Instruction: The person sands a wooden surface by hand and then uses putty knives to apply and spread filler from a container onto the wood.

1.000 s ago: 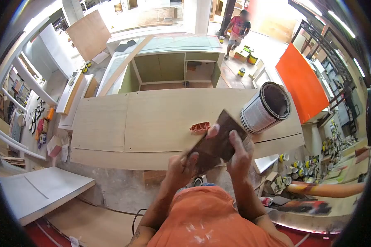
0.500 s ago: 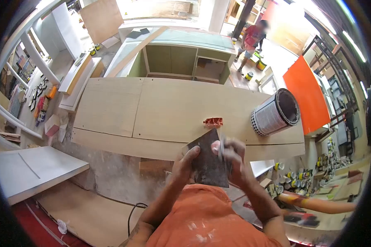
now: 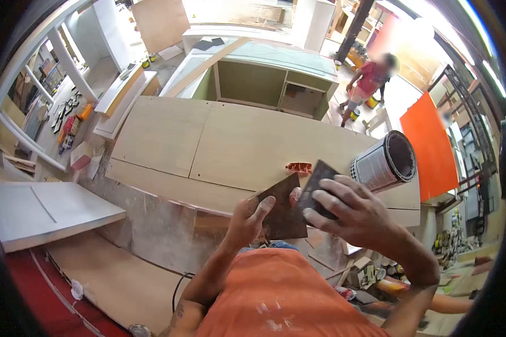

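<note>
My left hand [image 3: 252, 219] grips a dark flat plate [image 3: 284, 216] by its left side, thumb on top. My right hand [image 3: 348, 205] holds a second dark flat plate [image 3: 316, 188], its fingers spread over the upper face. A small pinkish lump [image 3: 295, 195] shows between the two plates. Just beyond them a red, white-streaked item [image 3: 299, 168] lies on the pale wooden board [image 3: 247, 135]. To the right, a large open can [image 3: 376, 163] rests tilted in view on the same board.
A glass-topped cabinet [image 3: 253, 84] stands behind the board. At the back right is another person [image 3: 365, 81] near some cans. An orange panel [image 3: 430, 146] stands at the right. A white panel [image 3: 56, 210] lies at the left, and clutter covers the floor at lower right.
My right hand has turned its plate from edge-on to face-up and lies over it. The other person has shifted, and the whole view has moved slightly.
</note>
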{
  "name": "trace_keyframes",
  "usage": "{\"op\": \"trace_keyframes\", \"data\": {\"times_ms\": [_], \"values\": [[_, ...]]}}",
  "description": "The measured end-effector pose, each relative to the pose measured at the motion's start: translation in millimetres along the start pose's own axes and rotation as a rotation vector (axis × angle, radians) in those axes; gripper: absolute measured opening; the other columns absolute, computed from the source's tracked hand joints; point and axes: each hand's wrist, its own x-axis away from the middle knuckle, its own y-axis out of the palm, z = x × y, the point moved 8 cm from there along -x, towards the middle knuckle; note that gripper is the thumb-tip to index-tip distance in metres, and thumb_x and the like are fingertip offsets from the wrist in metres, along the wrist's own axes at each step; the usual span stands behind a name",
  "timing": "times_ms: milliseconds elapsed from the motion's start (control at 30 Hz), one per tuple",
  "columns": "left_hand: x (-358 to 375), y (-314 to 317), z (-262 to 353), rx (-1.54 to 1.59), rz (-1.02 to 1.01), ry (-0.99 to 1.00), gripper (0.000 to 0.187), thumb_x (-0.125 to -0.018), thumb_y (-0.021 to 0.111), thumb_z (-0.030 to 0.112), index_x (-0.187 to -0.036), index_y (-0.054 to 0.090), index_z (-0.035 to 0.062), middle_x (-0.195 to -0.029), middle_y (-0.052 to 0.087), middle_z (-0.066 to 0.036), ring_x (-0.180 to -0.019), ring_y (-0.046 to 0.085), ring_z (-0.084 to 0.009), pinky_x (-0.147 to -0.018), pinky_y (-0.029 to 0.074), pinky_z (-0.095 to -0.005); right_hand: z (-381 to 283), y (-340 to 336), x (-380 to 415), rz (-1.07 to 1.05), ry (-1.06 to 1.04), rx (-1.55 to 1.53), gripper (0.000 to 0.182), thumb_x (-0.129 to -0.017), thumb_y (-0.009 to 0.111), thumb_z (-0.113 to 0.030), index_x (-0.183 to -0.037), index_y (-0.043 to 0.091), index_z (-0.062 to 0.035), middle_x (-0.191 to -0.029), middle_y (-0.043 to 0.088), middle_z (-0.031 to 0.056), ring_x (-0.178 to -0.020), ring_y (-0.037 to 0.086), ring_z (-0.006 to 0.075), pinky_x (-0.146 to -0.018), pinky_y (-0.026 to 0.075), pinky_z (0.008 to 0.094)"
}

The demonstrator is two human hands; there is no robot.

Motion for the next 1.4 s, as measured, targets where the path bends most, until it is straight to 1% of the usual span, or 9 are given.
{"op": "trace_keyframes", "data": {"times_ms": [100,167,633,733,1033,1133,1233,1300,1400], "values": [[1,3,2,-0.121,0.027,0.02,0.033,-0.099,0.052,0.024,-0.111,0.062,-0.0049,-0.079,0.06,0.001,-0.073,0.049,-0.0071,-0.063,0.044,-0.0261,-3,16,7,0.053,-0.086,-0.005,0.032,-0.079,0.059,-0.024,-0.11,0.057,-0.0171,-0.107,0.056,0.006,-0.113,0.053,0.0252,-0.105,0.039,0.0436],[1,1,2,-0.108,0.067,0.041,0.033,-0.099,0.052,0.025,-0.111,0.062,-0.0047,-0.077,0.059,0.001,-0.071,0.048,-0.0068,-0.062,0.043,-0.0261,7,16,15,-0.129,-0.059,-0.007,0.039,-0.078,0.059,-0.025,-0.116,0.052,-0.0172,-0.115,0.051,0.0076,-0.116,0.05,0.0258,-0.107,0.038,0.0445],[16,28,55,-0.472,0.258,0.197,0.035,-0.097,0.052,0.027,-0.099,0.063,-0.0064,-0.061,0.051,-0.006,-0.059,0.045,-0.0132,-0.054,0.041,-0.0313,21,9,35,0.188,-0.081,-0.064,0.035,-0.076,0.061,-0.021,-0.111,0.057,-0.0169,-0.113,0.052,0.0076,-0.116,0.05,0.0267,-0.105,0.04,0.0455],[19,39,39,-0.475,0.182,0.054,0.035,-0.097,0.052,0.027,-0.097,0.064,-0.0061,-0.061,0.051,-0.008,-0.058,0.046,-0.0143,-0.055,0.042,-0.0317,23,1,43,0.261,0.001,-0.166,0.035,-0.078,0.061,-0.023,-0.113,0.055,-0.0163,-0.111,0.052,0.0064,-0.117,0.05,0.0254,-0.106,0.04,0.0438],[17,70,54,-0.581,0.179,0.102,0.033,-0.097,0.052,0.024,-0.099,0.064,-0.0066,-0.067,0.061,-0.009,-0.064,0.052,-0.0115,-0.061,0.046,-0.0311,30,22,75,0.222,0.032,-0.192,0.037,-0.078,0.062,-0.022,-0.114,0.055,-0.018,-0.114,0.052,0.0064,-0.117,0.051,0.0259,-0.106,0.04,0.044],[20,73,34,-0.229,0.183,-0.006,0.033,-0.097,0.053,0.024,-0.106,0.064,-0.0064,-0.086,0.067,-0.004,-0.08,0.057,-0.0092,-0.071,0.047,-0.0277,30,21,91,0.221,0.051,-0.25,0.042,-0.076,0.063,-0.022,-0.117,0.057,-0.02,-0.115,0.051,0.007,-0.119,0.05,0.0268,-0.107,0.039,0.0454],[19,90,37,-0.116,0.204,-0.006,0.03,-0.095,0.052,0.02,-0.102,0.064,-0.0065,-0.087,0.067,-0.007,-0.076,0.058,-0.0109,-0.068,0.047,-0.0281,27,21,104,0.403,0.094,-0.299,0.047,-0.074,0.065,-0.019,-0.121,0.057,-0.0222,-0.117,0.05,0.0086,-0.119,0.048,0.0283,-0.108,0.038,0.0492],[11,93,47,-0.416,0.151,0.049,0.031,-0.094,0.052,0.02,-0.103,0.064,-0.0076,-0.093,0.067,-0.008,-0.08,0.06,-0.0131,-0.072,0.049,-0.0287,31,39,110,0.347,0.172,-0.335,0.049,-0.074,0.066,-0.018,-0.122,0.057,-0.0227,-0.117,0.05,0.0088,-0.118,0.049,0.0283,-0.107,0.039,0.0503],[1,94,26,0.163,0.191,-0.077,0.035,-0.093,0.052,0.021,-0.114,0.059,-0.0053,-0.101,0.067,-0.012,-0.084,0.066,-0.0199,-0.078,0.053,-0.0341,32,29,128,0.408,0.238,-0.388,0.051,-0.072,0.069,-0.017,-0.122,0.06,-0.0246,-0.119,0.051,0.0089,-0.117,0.05,0.0286,-0.106,0.039,0.0509]]}}
